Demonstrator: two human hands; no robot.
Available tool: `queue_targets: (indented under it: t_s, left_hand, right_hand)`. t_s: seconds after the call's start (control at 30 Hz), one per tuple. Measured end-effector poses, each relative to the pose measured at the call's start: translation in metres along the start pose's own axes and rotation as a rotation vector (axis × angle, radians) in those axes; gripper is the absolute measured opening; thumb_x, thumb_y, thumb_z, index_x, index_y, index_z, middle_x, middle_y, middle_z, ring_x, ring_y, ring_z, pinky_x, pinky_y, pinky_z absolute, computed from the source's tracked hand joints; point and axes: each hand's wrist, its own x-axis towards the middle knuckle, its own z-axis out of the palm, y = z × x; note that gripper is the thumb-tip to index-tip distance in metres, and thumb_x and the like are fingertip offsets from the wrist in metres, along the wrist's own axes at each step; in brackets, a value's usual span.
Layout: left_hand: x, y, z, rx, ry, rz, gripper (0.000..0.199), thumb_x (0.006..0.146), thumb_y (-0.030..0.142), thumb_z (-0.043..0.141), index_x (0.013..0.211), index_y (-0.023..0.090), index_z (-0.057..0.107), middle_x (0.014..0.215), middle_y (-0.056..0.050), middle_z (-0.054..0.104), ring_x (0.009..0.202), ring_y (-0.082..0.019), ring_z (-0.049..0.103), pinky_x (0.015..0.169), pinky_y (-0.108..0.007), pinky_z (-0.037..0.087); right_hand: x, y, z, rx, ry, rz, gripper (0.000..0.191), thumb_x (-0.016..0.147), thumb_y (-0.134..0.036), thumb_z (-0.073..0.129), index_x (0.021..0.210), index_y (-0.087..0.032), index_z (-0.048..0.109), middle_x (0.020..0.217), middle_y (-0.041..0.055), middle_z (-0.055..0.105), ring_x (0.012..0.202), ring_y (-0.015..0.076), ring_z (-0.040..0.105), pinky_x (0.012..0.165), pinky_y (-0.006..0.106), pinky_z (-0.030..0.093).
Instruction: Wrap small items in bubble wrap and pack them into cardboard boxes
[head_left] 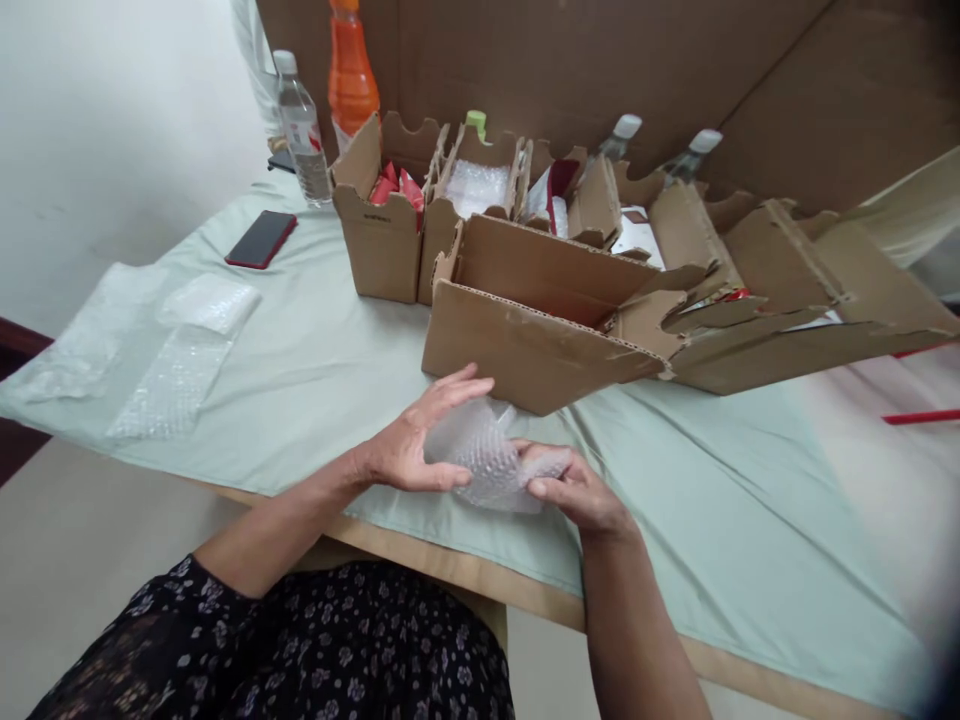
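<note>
A clear piece of bubble wrap (491, 462) lies between my hands near the table's front edge, in front of a long cardboard box. My right hand (574, 488) pinches its right end between thumb and fingers. On the other side, my left hand (424, 435) has its thumb and fingers spread, with the thumb against or very close to the wrap's left side. Whether anything is inside the wrap, I cannot tell.
Just behind my hands stands the long cardboard box (540, 345). Several smaller boxes behind it hold red packets (397, 185) and bubble wrap (478, 187). A phone (261, 239), flat bubble wrap sheets (176, 380), a water bottle (302, 135) and an orange bottle (352, 75) are at left.
</note>
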Motion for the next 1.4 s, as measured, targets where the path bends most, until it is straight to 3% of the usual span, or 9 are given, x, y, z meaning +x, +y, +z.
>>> queue_targets:
  t_s: [0.13, 0.23, 0.3, 0.5, 0.77, 0.9, 1.07, 1.23, 1.4]
  left_hand:
    - [-0.001, 0.002, 0.013, 0.050, -0.055, 0.035, 0.074, 0.074, 0.037, 0.081, 0.144, 0.028, 0.058, 0.140, -0.012, 0.064, 0.146, -0.039, 0.043, 0.125, -0.062, 0.018]
    - [-0.002, -0.005, 0.012, 0.126, -0.090, 0.010, 0.048, 0.076, 0.039, 0.080, 0.122, 0.026, 0.073, 0.099, -0.006, 0.076, 0.102, -0.030, 0.070, 0.124, -0.060, 0.020]
    - [-0.005, -0.009, 0.006, 0.150, -0.096, -0.033, 0.035, 0.077, 0.043, 0.080, 0.106, 0.025, 0.077, 0.087, -0.002, 0.075, 0.084, -0.024, 0.069, 0.123, -0.059, 0.023]
    - [-0.021, -0.006, -0.010, 0.194, -0.126, -0.120, 0.029, 0.073, 0.042, 0.085, 0.094, 0.024, 0.076, 0.085, -0.001, 0.074, 0.081, -0.022, 0.066, 0.122, -0.057, 0.024]
    - [-0.038, -0.011, 0.003, 0.274, -0.201, -0.055, 0.018, 0.073, 0.030, 0.082, 0.086, 0.024, 0.071, 0.134, -0.011, 0.068, 0.141, -0.037, 0.047, 0.119, -0.058, 0.026]
    - [-0.036, -0.025, 0.018, 0.200, -0.080, -0.153, 0.030, 0.064, 0.020, 0.082, 0.092, 0.026, 0.073, 0.116, -0.008, 0.073, 0.134, -0.036, 0.052, 0.120, -0.059, 0.023]
    - [-0.030, -0.030, 0.029, 0.122, 0.058, -0.210, 0.013, 0.063, 0.019, 0.076, 0.071, 0.025, 0.068, 0.100, -0.004, 0.073, 0.121, -0.031, 0.059, 0.119, -0.055, 0.028]
    - [-0.027, -0.010, -0.004, 0.058, 0.134, -0.274, 0.016, 0.079, 0.036, 0.070, 0.079, 0.020, 0.069, 0.089, -0.007, 0.072, 0.093, -0.024, 0.067, 0.093, -0.043, 0.051]
    - [-0.016, 0.010, -0.069, -0.101, 0.245, -0.351, 0.030, 0.073, 0.040, 0.081, 0.089, 0.017, 0.071, 0.073, -0.001, 0.067, 0.066, -0.014, 0.059, 0.068, -0.029, 0.050]
  right_hand:
    - [0.005, -0.011, 0.020, -0.082, -0.267, -0.010, 0.035, 0.074, -0.055, 0.081, 0.072, -0.020, 0.075, 0.079, 0.0032, 0.072, 0.070, 0.0178, 0.063, 0.069, 0.029, 0.053]
    - [0.001, -0.011, 0.026, -0.097, -0.325, 0.010, 0.035, 0.074, -0.055, 0.080, 0.073, -0.020, 0.075, 0.067, 0.0011, 0.068, 0.061, 0.0163, 0.061, 0.062, 0.028, 0.052]
    - [-0.004, -0.006, 0.020, -0.028, -0.148, -0.006, 0.039, 0.067, -0.057, 0.084, 0.073, -0.019, 0.076, 0.071, 0.0048, 0.072, 0.066, 0.0218, 0.067, 0.067, 0.034, 0.057]
    - [-0.014, 0.012, -0.018, 0.205, 0.624, -0.259, 0.046, 0.056, -0.060, 0.083, 0.083, -0.025, 0.072, 0.080, 0.0066, 0.076, 0.087, 0.0342, 0.075, 0.085, 0.051, 0.060]
    - [-0.013, 0.013, -0.039, 0.366, 0.772, -0.495, 0.037, 0.062, -0.052, 0.074, 0.087, -0.026, 0.072, 0.094, 0.0068, 0.077, 0.114, 0.0335, 0.069, 0.102, 0.053, 0.054]
    - [-0.017, 0.014, -0.035, 0.370, 0.733, -0.513, 0.036, 0.065, -0.053, 0.073, 0.089, -0.026, 0.073, 0.097, 0.0060, 0.077, 0.116, 0.0321, 0.068, 0.103, 0.052, 0.054]
    - [-0.020, 0.011, -0.035, 0.434, 0.735, -0.554, 0.032, 0.063, -0.050, 0.075, 0.084, -0.026, 0.072, 0.094, 0.0044, 0.077, 0.117, 0.0308, 0.068, 0.106, 0.049, 0.052]
    - [-0.027, 0.011, -0.039, 0.467, 0.736, -0.554, 0.031, 0.064, -0.049, 0.075, 0.084, -0.025, 0.072, 0.094, 0.0046, 0.076, 0.116, 0.0318, 0.068, 0.105, 0.051, 0.053]
    - [-0.023, 0.013, -0.038, 0.413, 0.771, -0.446, 0.034, 0.056, -0.040, 0.083, 0.083, -0.025, 0.069, 0.085, 0.0022, 0.074, 0.095, 0.0298, 0.072, 0.092, 0.047, 0.057]
